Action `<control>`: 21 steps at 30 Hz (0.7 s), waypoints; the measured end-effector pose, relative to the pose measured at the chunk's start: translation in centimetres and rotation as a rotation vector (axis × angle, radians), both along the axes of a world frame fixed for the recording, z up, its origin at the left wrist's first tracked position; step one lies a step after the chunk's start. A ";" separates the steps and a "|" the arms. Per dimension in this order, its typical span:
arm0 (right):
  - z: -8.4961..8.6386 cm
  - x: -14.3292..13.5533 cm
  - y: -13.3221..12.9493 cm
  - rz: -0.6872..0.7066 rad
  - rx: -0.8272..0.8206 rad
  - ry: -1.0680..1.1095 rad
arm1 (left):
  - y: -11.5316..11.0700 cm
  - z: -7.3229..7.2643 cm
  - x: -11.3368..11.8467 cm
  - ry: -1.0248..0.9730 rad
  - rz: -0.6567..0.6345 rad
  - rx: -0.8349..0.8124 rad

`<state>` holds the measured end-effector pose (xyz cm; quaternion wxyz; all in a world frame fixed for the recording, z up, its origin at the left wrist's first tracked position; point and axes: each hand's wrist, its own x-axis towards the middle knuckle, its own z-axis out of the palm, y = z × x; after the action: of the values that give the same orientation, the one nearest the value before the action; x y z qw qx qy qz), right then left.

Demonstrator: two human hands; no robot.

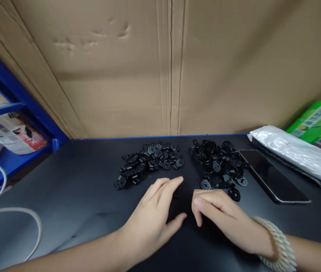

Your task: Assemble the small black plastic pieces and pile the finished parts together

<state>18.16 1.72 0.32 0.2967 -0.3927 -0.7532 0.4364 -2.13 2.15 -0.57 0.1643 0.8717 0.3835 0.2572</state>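
Observation:
My left hand (154, 215) is over the black table with its fingers stretched forward and the thumb held apart; I see nothing between them. Just beyond it lies a loose pile of small round black plastic pieces (154, 155) with holes in them. My right hand (219, 215) is closed, its thumb pressed against the bent index finger; whether anything is pinched there is hidden. In front of that hand is a second pile of similar black pieces (217, 166). A faint dark piece (176, 193) seems to lie between the two hands, too dim to make out.
A black tablet or large phone (273, 175) lies right of the piles, beside a silvery plastic bag (296, 147) and a green package (315, 117). Cardboard (120, 75) stands behind the table (78, 181). At left are a blue shelf (33, 151) and a white cable (36, 219).

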 end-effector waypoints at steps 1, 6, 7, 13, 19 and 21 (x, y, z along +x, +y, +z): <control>-0.1 0.0 0.0 -0.014 -0.005 0.003 | 0.3 -0.2 0.1 -0.014 0.012 -0.037; -0.2 -0.1 0.1 -0.057 -0.055 -0.002 | 0.9 -0.5 0.1 -0.113 -0.044 -0.057; -0.2 -0.1 0.1 -0.076 -0.078 0.008 | 0.8 -0.3 0.1 -0.153 -0.064 -0.032; 0.2 0.0 0.5 -0.011 -0.411 0.424 | -0.1 1.0 0.3 -0.419 -0.112 0.023; 0.5 -0.7 0.4 0.241 -0.783 0.693 | -0.3 1.2 0.8 -0.453 -0.180 -0.012; 0.5 -1.0 0.5 0.242 -0.784 0.680 | -0.3 1.2 0.8 -0.433 -0.189 -0.022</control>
<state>17.20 2.21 0.83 0.3029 -0.2208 -0.4348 0.8188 -1.28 1.84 0.66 0.2756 0.8265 0.2587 0.4172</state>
